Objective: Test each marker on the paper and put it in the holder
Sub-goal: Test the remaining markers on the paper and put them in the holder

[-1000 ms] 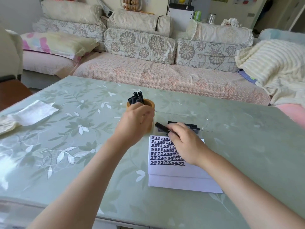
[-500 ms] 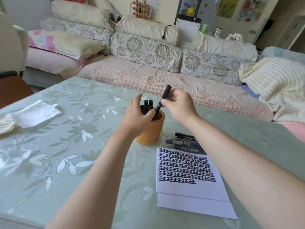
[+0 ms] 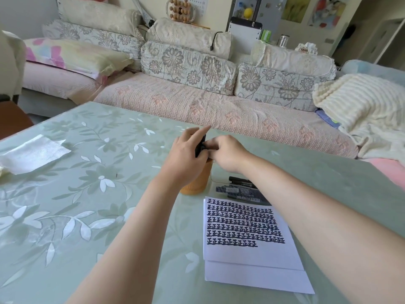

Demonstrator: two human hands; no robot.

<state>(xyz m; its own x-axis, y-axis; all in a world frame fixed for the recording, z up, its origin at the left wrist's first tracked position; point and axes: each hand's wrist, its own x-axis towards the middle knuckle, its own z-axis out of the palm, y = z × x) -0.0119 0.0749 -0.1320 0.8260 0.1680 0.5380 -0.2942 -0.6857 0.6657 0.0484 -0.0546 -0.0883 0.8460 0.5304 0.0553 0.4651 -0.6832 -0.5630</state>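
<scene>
Nearest us, the paper [image 3: 245, 229] carries rows of test strokes; just beyond it lie the markers [image 3: 241, 189] we judge untested. Farther on, the marker [image 3: 200, 147] held tilted over the holder [image 3: 197, 183] half a second ago now stands inside. The left hand [image 3: 186, 156] curls round the bundle [image 3: 198, 152], forefinger straight, and the right hand [image 3: 228, 154], fingers bent, seemingly pinches the marker's top: one more stowed.

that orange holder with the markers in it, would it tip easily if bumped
Probably tippy: the holder is tall and narrow, and markers stick above its rim, so weight likely sits high. The left hand wraps its top, seemingly steadying it. On the glossy table it might slide first.
</scene>
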